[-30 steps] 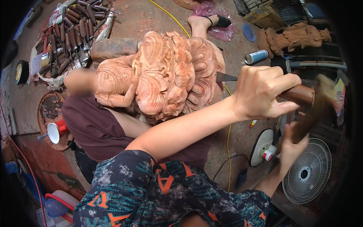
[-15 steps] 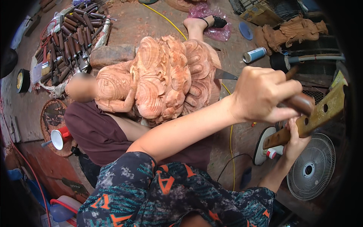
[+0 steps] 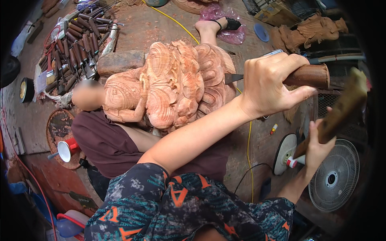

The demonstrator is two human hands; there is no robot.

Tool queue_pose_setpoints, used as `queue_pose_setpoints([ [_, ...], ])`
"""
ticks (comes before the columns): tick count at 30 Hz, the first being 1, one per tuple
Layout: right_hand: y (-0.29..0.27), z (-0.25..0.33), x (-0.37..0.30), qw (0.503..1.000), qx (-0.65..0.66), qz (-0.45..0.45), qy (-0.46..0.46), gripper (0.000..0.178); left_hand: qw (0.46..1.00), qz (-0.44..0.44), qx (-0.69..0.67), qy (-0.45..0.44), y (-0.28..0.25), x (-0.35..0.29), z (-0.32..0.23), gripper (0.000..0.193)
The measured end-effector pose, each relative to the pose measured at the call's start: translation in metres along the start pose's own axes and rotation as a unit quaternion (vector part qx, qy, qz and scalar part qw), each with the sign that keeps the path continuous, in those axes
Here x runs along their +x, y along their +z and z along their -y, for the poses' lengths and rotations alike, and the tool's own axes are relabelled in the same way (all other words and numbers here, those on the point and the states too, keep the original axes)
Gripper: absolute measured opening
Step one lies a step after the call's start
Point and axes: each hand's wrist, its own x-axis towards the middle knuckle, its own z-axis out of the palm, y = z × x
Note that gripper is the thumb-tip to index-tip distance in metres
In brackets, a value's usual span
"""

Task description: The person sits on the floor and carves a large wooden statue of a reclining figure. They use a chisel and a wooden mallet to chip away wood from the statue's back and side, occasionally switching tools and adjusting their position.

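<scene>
A reddish wood carving (image 3: pixel 173 86) of a seated figure lies on its side, its head end to the left and its petalled base to the right. My left hand (image 3: pixel 267 82) is wrapped round a wood chisel (image 3: pixel 309 76), thumb stretched along the handle. The dark blade points left, its tip at the petalled base. My right hand (image 3: pixel 319 146) grips a long wooden mallet (image 3: pixel 335 108), smeared by motion. A gap separates the mallet from the chisel's handle end.
Several wooden-handled chisels (image 3: pixel 76 48) lie in a heap at the far left. A red and white mug (image 3: pixel 66 149) stands at the left. A fan (image 3: pixel 333 176) lies at the right, near a yellow cable (image 3: pixel 249 152). Another carving (image 3: pixel 311 34) lies at the far right.
The mallet has swung away from the chisel's handle end, to the right. My left hand has shifted slightly up and left with the chisel, and its thumb has straightened.
</scene>
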Motion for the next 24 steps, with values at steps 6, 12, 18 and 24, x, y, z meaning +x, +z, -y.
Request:
queue_pose_setpoints([
  [6, 0.0, -0.019, -0.013, 0.995, 0.089, -0.025, -0.045, 0.054, 0.998, 0.026, -0.006, 0.057, 0.007, -0.024, -0.031, 0.039],
  [12, -0.002, -0.008, -0.024, 0.987, 0.157, 0.002, 0.038, 0.058, 0.998, 0.018, 0.0, 0.065, 0.005, -0.025, -0.017, 0.044],
  [18, 0.001, 0.001, -0.025, 0.981, 0.189, -0.02, 0.03, 0.059, 0.998, 0.006, 0.011, 0.06, 0.006, -0.025, -0.019, 0.044],
  [24, -0.003, 0.002, -0.024, 0.979, 0.203, -0.019, 0.027, 0.059, 0.999, 0.0, 0.013, 0.048, 0.004, -0.023, -0.021, 0.042],
])
